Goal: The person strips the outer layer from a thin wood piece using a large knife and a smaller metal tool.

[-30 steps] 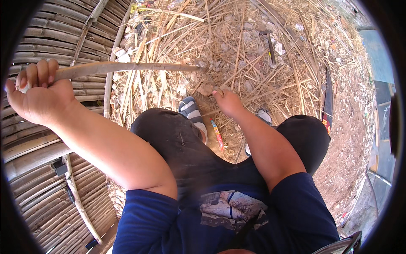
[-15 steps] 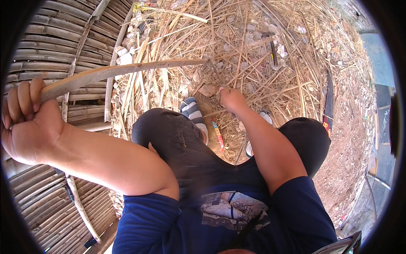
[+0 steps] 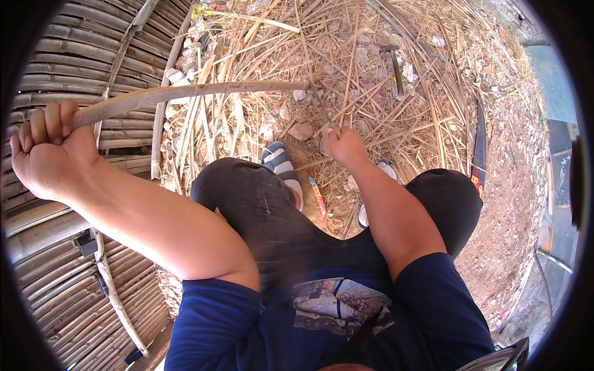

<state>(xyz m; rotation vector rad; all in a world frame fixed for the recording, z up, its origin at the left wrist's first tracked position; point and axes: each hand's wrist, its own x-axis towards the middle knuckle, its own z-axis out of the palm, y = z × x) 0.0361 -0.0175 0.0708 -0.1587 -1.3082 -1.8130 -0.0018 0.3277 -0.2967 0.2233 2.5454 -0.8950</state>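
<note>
My left hand (image 3: 57, 151), closed in a fist and raised at the left, grips one end of a long bamboo strip (image 3: 179, 93). The strip bows slightly and runs across to the right, over the straw-covered ground. Its far end lies close to the tip of a thin dark tool (image 3: 322, 102), which slants up from my right hand (image 3: 346, 148). My right fingers are wrapped round the lower part of that tool, low between my knees. Whether it is a knife or another blade I cannot make out.
Bamboo splints (image 3: 352, 74) and stones litter the ground. A hammer (image 3: 396, 71) lies ahead on the right; a long dark blade-like object (image 3: 478, 148) lies beyond my right knee. Near my sandal (image 3: 281, 164) is a slim red-and-yellow object (image 3: 317, 195). A bamboo slat wall (image 3: 68, 80) stands left.
My left hand has moved a little to the right and away from me, pushing the bamboo strip's far end slightly right. My right hand has shifted slightly right, still gripping the tool.
</note>
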